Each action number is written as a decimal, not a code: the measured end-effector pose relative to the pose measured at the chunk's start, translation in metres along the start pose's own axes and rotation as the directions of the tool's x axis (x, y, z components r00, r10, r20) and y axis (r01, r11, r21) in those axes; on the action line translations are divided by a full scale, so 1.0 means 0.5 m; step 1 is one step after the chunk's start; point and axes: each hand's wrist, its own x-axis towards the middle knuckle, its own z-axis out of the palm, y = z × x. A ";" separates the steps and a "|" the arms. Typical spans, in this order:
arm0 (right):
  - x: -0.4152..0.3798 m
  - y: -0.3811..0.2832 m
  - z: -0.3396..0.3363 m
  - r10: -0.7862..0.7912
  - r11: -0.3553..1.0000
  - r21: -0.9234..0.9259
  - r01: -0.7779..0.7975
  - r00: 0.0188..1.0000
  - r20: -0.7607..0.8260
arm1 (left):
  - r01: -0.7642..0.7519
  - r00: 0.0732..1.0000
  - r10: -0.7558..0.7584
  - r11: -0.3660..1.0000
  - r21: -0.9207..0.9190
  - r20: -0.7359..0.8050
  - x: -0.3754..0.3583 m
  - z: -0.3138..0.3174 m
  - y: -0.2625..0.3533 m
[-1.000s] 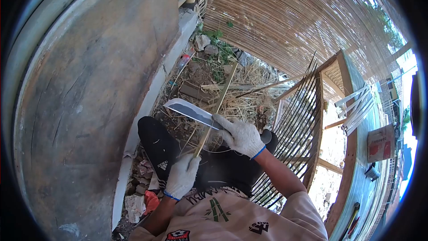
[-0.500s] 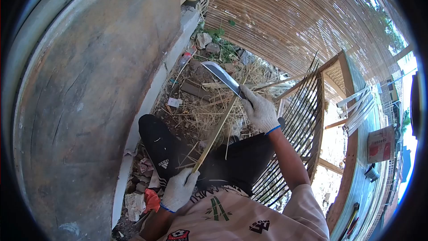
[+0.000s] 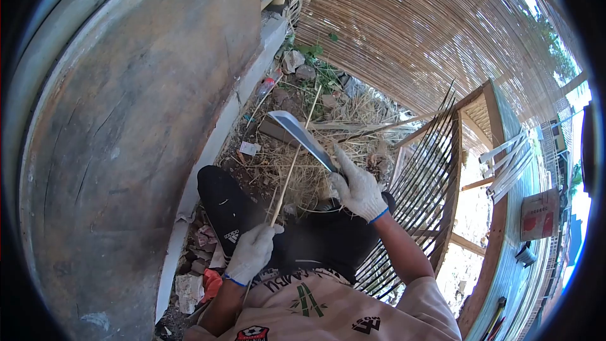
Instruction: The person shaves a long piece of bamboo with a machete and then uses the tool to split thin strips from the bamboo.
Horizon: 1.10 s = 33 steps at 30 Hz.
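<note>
A beige printed shirt [image 3: 315, 306] is seen at the lower edge, and black trousers [image 3: 278, 227] cover the raised knees just beyond it. The left hand [image 3: 252, 251], in a white knitted glove with a blue cuff, is closed with its fingers curled tightly round the near end of a thin bamboo strip [image 3: 293, 158], which is held just above the trousers. The strip is angled up and away from the trousers, its far end reaching toward the weeds by the wall. The right hand [image 3: 358, 186], gloved alike, is wrapped round the handle of a broad-bladed knife [image 3: 301, 135], the fingers pressed together in a full grip with the index finger extended along the handle toward the blade. The blade is held beyond the trousers and crosses close over the strip's middle; contact between blade and strip cannot be confirmed. A heap of dry bamboo shavings [image 3: 303, 170] is noted on the ground directly beyond the trousers. A slatted bamboo frame [image 3: 429, 164] stands to the right of the trousers. A curved concrete wall [image 3: 126, 120] rises to their left, with rubble [image 3: 199, 259] at its foot. A woven bamboo screen [image 3: 410, 31] is seen farthest beyond the trousers.
</note>
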 end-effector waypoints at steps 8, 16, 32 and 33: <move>-0.052 -0.077 0.068 -0.312 0.935 -0.109 0.338 0.929 0.199 | 0.030 0.994 -0.019 0.994 -0.101 0.111 0.053 0.021 0.032; -0.029 -0.087 0.060 -0.298 0.924 -0.163 0.346 0.918 0.262 | 0.024 0.995 -0.015 0.996 -0.088 0.100 0.040 0.015 0.022; 0.062 -0.010 0.001 -0.196 0.935 -0.293 0.201 0.980 0.045 | 0.073 0.977 -0.066 0.997 -0.027 0.200 -0.049 -0.040 -0.004; 0.069 -0.006 -0.006 -0.171 0.940 -0.298 0.168 0.985 0.018 | 0.073 0.977 -0.066 0.997 -0.028 0.200 -0.056 -0.041 -0.005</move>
